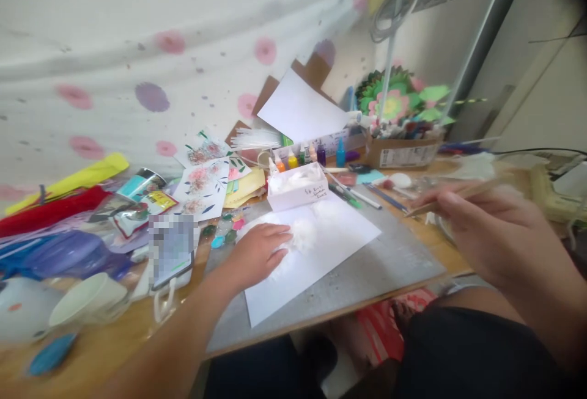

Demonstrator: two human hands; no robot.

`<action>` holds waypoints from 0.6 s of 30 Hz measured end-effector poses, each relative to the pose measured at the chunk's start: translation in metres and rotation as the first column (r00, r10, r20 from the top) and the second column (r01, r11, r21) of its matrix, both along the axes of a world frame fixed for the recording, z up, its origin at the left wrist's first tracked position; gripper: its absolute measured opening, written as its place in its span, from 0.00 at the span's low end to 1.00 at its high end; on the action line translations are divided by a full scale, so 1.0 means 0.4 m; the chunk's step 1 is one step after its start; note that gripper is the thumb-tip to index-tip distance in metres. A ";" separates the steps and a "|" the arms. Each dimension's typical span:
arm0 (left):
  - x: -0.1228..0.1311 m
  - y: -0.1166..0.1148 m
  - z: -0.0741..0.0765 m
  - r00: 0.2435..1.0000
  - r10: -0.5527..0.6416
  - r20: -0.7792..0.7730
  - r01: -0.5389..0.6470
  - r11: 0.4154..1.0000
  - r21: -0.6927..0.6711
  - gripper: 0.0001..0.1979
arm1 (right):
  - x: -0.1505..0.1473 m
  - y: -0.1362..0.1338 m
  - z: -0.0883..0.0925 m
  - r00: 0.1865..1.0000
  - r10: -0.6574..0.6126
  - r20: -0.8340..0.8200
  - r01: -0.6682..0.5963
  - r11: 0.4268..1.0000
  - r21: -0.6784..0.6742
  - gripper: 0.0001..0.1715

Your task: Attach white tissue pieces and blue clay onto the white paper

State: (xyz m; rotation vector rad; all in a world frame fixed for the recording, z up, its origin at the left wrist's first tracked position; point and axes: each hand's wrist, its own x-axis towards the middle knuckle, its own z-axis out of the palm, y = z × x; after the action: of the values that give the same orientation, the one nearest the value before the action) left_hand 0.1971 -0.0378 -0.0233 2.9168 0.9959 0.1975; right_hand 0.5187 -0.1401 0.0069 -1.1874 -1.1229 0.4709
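Observation:
My left hand (261, 252) lies with fingers stretched out on a white sheet of paper (316, 264), beside a tuft of white fluffy material (305, 234). In my right hand (495, 228), raised over the table's right side, is a thin wooden stick (426, 208) gripped between thumb and fingers. Its pointed end faces left, toward the paper; blur hides finer detail. A small white box (298, 188) with handwriting on its front stands at the sheet's back edge, with white fluffy material inside. The sheet rests on a grey board (403, 258).
Behind the box stand several small paint bottles (339, 153). Pens (362, 197) lie to its right. A phone (172, 255), painted flower sheets (202, 185) and a white cup (89, 298) crowd the left. A cardboard box of supplies (403, 151) stands back right.

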 end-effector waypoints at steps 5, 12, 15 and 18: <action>0.010 -0.071 -0.003 0.991 0.113 0.074 -0.121 0.986 0.114 0.14 | -0.002 0.009 -0.019 0.963 0.069 0.261 -0.093 0.992 0.080 0.07; 0.028 -0.128 -0.038 0.965 0.229 0.127 -0.246 0.958 0.145 0.13 | -0.135 0.044 -0.059 0.821 0.351 0.450 -0.384 0.923 -0.020 0.06; 0.037 -0.139 -0.028 0.962 0.263 0.068 -0.269 0.957 0.108 0.15 | -0.188 0.063 -0.080 0.736 0.445 0.510 -0.478 0.875 -0.076 0.07; 0.038 -0.143 -0.009 0.959 0.274 0.070 -0.279 0.957 0.075 0.16 | -0.219 0.091 -0.101 0.678 0.496 0.543 -0.516 0.847 -0.130 0.07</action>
State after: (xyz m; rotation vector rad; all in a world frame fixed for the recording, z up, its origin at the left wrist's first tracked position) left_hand 0.2122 -0.0951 -0.0268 2.8117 1.4170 0.3427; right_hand 0.4309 -0.1036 -0.0335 -0.9890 -2.0012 0.5320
